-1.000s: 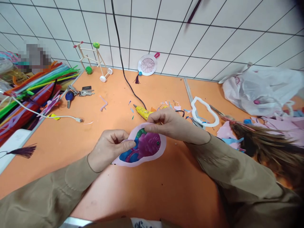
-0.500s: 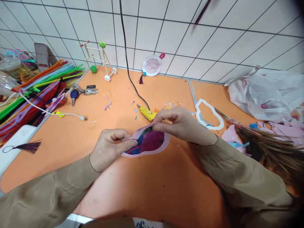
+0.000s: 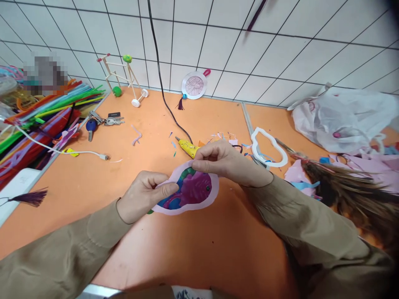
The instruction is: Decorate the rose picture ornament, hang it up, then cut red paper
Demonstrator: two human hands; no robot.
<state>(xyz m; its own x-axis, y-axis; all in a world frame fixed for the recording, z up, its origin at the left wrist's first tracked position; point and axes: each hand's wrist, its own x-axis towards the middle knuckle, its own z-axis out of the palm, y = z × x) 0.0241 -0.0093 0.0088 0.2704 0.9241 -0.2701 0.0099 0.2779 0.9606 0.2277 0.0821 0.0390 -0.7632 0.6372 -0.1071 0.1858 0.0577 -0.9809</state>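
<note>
A fish-shaped cutout point(image 3: 196, 189), purple with blue and green parts and a pale pink border, is held above the orange table. My left hand point(image 3: 145, 194) pinches its left edge, thumb on the front face. My right hand point(image 3: 226, 162) grips the upper edge between thumb and fingers. The fish's dark eye faces right. A bit of green shows under the cutout beside my left hand. Just behind my right hand lies a yellow glue gun point(image 3: 187, 147), partly covered by that hand, with a black cable running up the wall.
A white wavy frame point(image 3: 282, 155) lies right of my right hand, near paper scraps, feathers point(image 3: 352, 195) and a plastic bag point(image 3: 343, 120). Left are keys point(image 3: 91, 124), a white cable point(image 3: 84, 152), coloured pipe cleaners point(image 3: 37, 137) and a tassel point(image 3: 31, 197). A stick model point(image 3: 124, 79) and round ornament point(image 3: 194, 85) stand behind.
The cutout has tilted so that more of its front face shows, and its lower edge sits lower. Both hands keep their pinch. The whole view has shifted slightly.
</note>
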